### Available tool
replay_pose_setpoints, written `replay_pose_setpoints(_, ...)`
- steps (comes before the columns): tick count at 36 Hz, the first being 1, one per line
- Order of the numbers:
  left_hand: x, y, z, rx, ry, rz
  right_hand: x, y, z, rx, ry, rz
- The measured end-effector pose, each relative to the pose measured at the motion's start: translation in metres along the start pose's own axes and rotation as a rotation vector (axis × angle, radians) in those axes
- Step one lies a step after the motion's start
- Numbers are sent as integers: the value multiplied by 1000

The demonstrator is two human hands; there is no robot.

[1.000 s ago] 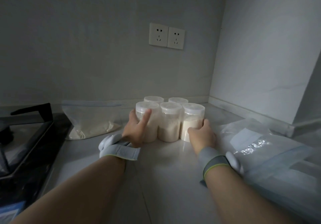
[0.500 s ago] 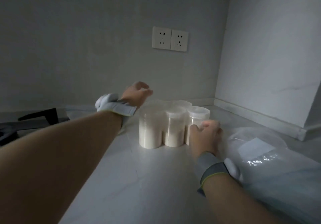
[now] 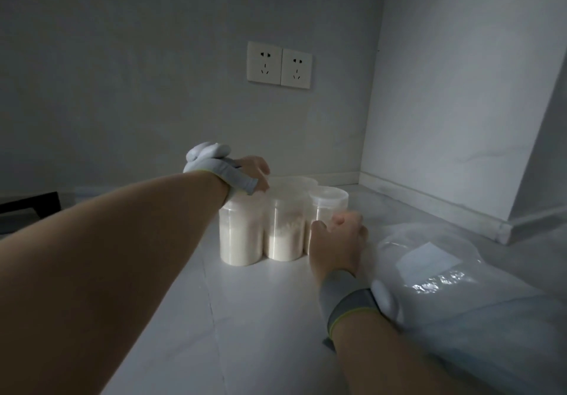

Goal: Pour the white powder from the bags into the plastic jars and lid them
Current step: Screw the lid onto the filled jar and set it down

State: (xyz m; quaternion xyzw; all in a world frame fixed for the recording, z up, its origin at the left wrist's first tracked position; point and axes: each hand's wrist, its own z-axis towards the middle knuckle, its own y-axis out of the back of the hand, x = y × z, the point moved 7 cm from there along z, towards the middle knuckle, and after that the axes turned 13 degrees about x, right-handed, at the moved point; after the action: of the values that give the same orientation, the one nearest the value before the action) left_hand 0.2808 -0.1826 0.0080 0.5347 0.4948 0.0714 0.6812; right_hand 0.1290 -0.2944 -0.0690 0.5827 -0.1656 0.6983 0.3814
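Note:
Several clear plastic jars of white powder stand clustered on the pale counter [image 3: 245, 318], all with lids on. The front row is a left jar [image 3: 239, 235], a middle jar [image 3: 283, 232] and a right jar [image 3: 328, 200]; more lids [image 3: 294, 181] show behind. My left hand [image 3: 253, 170] hangs over the left jar's lid, fingers drooping onto the lids. Lower down, my right hand [image 3: 337, 241] is curled against the side of the right jar, hiding its lower half. A grey glove is bunched at each wrist.
A large crumpled clear plastic bag [image 3: 445, 272] lies on the counter right of my right arm. A dark stove edge [image 3: 27, 207] shows at the far left. Two wall sockets [image 3: 279, 65] sit above the jars. The wall corner closes in behind and right.
My left hand has lifted off the side of the left jar and come over its lid. The right hand stays at the right jar. The view has tilted up and nearer.

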Motion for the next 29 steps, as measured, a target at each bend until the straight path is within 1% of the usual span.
replay_pose_setpoints(1,2,3,1,-38,3,-23,0,-1,0,4,4,-5)
replay_pose_setpoints(4,0,28,-10,-265,45,41,0,-1,1,11,1,-4)
replay_pose_setpoints(6,-2,43,-16,-350,44,26,-2,0,2,15,-5,-15)
replay_pose_setpoints(8,-2,56,-29,-381,47,12,-2,-2,0,23,-13,-14)
replay_pose_setpoints(16,22,67,-43,-355,150,12,0,-5,-3,49,-6,13)
replay_pose_setpoints(21,28,51,-37,-264,162,20,-1,-1,-3,1,-29,0)
replay_pose_setpoints(25,29,51,-39,-245,177,77,-2,0,-3,-2,-49,-10)
replay_pose_setpoints(29,37,55,-51,-233,234,140,-3,1,-3,4,-49,-17)
